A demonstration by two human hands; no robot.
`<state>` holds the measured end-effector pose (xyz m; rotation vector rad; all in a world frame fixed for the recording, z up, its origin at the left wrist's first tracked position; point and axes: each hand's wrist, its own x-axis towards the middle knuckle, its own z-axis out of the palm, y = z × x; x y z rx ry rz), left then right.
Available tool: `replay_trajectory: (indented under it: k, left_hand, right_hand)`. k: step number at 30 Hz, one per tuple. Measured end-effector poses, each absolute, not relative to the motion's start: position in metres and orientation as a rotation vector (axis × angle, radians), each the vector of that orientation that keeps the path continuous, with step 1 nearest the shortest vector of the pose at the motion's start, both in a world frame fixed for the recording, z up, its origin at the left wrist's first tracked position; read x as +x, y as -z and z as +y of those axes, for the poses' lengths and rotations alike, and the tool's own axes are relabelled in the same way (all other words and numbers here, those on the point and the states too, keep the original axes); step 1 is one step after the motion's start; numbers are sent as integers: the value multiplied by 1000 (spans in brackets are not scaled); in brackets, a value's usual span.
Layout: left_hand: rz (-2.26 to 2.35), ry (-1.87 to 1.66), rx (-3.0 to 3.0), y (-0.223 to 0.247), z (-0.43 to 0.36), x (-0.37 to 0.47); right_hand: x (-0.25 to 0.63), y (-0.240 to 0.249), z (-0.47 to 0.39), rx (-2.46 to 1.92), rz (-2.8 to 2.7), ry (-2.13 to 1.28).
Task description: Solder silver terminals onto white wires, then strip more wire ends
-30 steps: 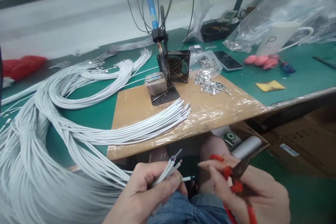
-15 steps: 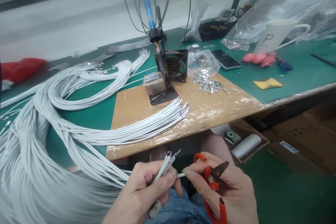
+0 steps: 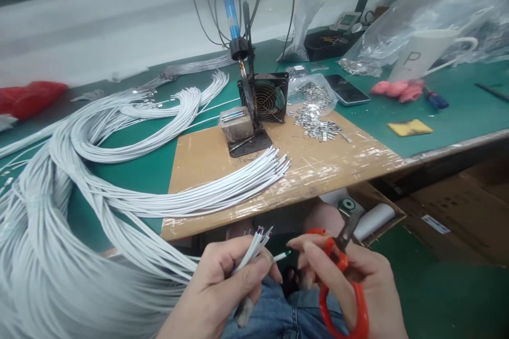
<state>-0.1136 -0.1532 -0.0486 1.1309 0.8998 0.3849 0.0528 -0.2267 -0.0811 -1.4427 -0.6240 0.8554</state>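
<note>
My left hand (image 3: pixel 226 280) is closed round several white cables (image 3: pixel 253 249), whose ends stick up past the thumb with thin coloured wires showing. One separate cable end (image 3: pixel 282 256) points right from between the fingers, with a dark green tip. Below the thumb, a greyish stub-like piece (image 3: pixel 243 311) pokes out of the same grip. Orange-handled scissors (image 3: pixel 338 255) are in my right hand (image 3: pixel 368 275), their dark blades pointing up and to the right. The right fingertips are close to the separate cable end but apart from it.
A large bundle of white cables (image 3: pixel 79 153) spreads over the green table and a brown board (image 3: pixel 318 169). A soldering iron (image 3: pixel 230 10) stands upright before a black fan (image 3: pixel 267 98). Small metal parts (image 3: pixel 318 122), a phone (image 3: pixel 347 89) and a white mug (image 3: pixel 423 55) lie or stand rightward.
My right hand has let go of the separate cable end and drawn back to the right, scissors still in it. The green tip now shows. My left hand keeps its hold.
</note>
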Motion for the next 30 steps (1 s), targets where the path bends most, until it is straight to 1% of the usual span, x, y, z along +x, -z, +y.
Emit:
replay_trajectory:
  k: [4, 8, 13, 20, 23, 26, 30]
  left_hand:
    - [873, -381, 1157, 49, -154, -113]
    - [914, -379, 1149, 50, -155, -114]
    - [905, -353, 1139, 49, -154, -113]
    - [904, -355, 1064, 50, -154, -111]
    - [871, -359, 1142, 53, -154, -112]
    - [889, -395, 1312, 53, -152, -112]
    - [873, -514, 1423, 52, -148, -113]
  right_hand:
    - [46, 72, -226, -1409, -767, -880]
    - [47, 70, -224, -1470, -830, -806]
    - [58, 80, -228, -1435, -634, -825]
    - [86, 108, -238, -1413, -571, -916]
    - [88, 112, -238, -1424, -588, -900]
    - [86, 112, -240, -1450, -472, -859]
    - [88, 115, -243, -1448, -317, -909]
